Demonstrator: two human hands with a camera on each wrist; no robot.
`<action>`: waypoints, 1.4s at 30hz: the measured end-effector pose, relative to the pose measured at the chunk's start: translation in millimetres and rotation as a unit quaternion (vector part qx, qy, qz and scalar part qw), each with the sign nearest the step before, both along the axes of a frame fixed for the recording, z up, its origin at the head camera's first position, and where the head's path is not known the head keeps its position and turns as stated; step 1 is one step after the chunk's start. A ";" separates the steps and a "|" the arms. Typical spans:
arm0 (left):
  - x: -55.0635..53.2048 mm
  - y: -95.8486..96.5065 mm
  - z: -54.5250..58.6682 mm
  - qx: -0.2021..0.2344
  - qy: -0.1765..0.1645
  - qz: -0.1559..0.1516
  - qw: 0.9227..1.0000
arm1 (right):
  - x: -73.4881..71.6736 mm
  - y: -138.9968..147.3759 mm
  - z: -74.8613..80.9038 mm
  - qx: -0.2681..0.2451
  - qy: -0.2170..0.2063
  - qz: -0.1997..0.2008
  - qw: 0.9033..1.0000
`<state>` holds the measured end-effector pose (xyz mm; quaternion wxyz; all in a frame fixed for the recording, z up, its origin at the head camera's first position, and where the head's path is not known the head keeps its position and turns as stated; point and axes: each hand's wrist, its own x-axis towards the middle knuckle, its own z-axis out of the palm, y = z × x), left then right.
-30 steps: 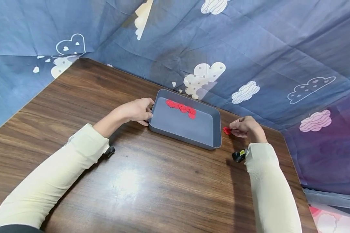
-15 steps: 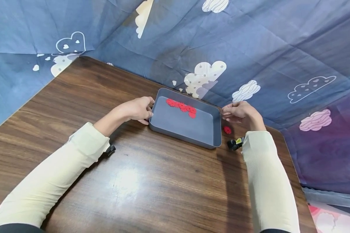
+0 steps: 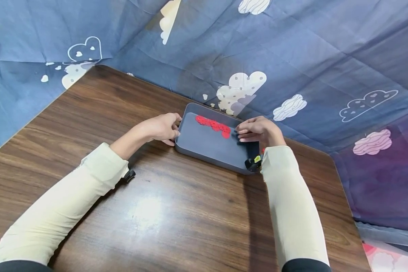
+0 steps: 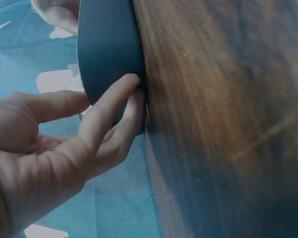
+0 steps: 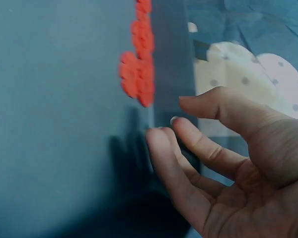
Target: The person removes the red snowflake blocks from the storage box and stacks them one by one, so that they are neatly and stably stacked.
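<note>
Several red flower-shaped pieces [image 3: 215, 125] lie in a touching row along the far side inside a shallow grey tray [image 3: 204, 145]. My left hand [image 3: 163, 127] holds the tray's left end, with fingertips on its outer wall in the left wrist view. Over the tray's right part hovers my right hand [image 3: 258, 130], its fingers loosely bent with nothing between them. In the right wrist view its fingertips [image 5: 159, 139] are just short of the last red flowers [image 5: 137, 77]. Another red flower [image 3: 263, 150] sits right of the tray, mostly hidden by the right wrist.
The tray stands on a brown wood-grain table [image 3: 190, 219], near its far edge. Behind the table hangs a blue cloth [image 3: 197, 49] with cloud prints. A small black device [image 3: 253, 164] on the right wrist overlaps the tray's near right corner.
My right hand has let go of the single red flower to the right of the tray, then moved leftward over the tray. My left hand has stayed at the tray's left end.
</note>
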<state>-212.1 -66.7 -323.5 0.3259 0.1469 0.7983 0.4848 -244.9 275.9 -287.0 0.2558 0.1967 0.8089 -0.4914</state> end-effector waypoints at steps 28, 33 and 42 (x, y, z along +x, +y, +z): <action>-1.6 0.9 -2.7 -0.007 0.002 0.005 1.000 | -10.1 -38.8 -21.0 0.123 0.006 0.022 0.992; -1.5 1.3 -1.5 -0.012 0.004 0.005 1.000 | -11.2 -36.8 -21.7 0.118 0.007 0.025 0.993; -2.0 0.3 -1.8 -0.011 0.005 0.004 1.000 | -9.7 -40.0 -17.5 0.142 -0.002 0.043 0.989</action>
